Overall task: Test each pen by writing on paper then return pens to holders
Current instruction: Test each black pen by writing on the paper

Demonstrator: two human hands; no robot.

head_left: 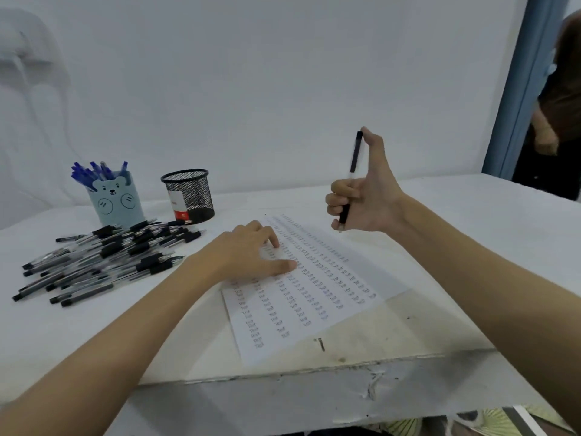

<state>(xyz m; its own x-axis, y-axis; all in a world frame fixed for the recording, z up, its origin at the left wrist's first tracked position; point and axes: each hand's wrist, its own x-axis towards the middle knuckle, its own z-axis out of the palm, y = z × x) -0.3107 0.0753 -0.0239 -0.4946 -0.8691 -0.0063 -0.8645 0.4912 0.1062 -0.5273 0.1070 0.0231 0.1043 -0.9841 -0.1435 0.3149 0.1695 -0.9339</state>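
Pens and paper rest on: a long white table (471, 247) with a chipped, scuffed front edge, set against a pale wall.
Paper: a white sheet (301, 297) covered in rows of small dark test marks lies skewed on the table, between the two forearms.
Loose pens: a heap of clear-barrelled pens with black caps and grips (103, 259) sprawls on the table left of the sheet, just in front of both holders.
Bear holder: a light-blue cup with a cartoon bear face (114, 199) stands upright behind the heap, holding a bunch of blue-capped pens (94, 173).
Mesh holder: a round black wire-mesh cup (190, 196) stands upright just right of the bear cup; something red and white shows through the mesh, possibly a label or a card, though the view is too soft to say.
Left hand: the left hand (251, 253) lies palm down on the upper part of the sheet, fingers spread and pressing the paper flat.
Right hand: the right hand (361, 196) is raised above the sheet's far right corner, fingers curled around a black-capped pen.
Held pen: the black-capped pen (350, 184) stands nearly upright, cap end up against the thumb tip, its lower end clear of the paper.
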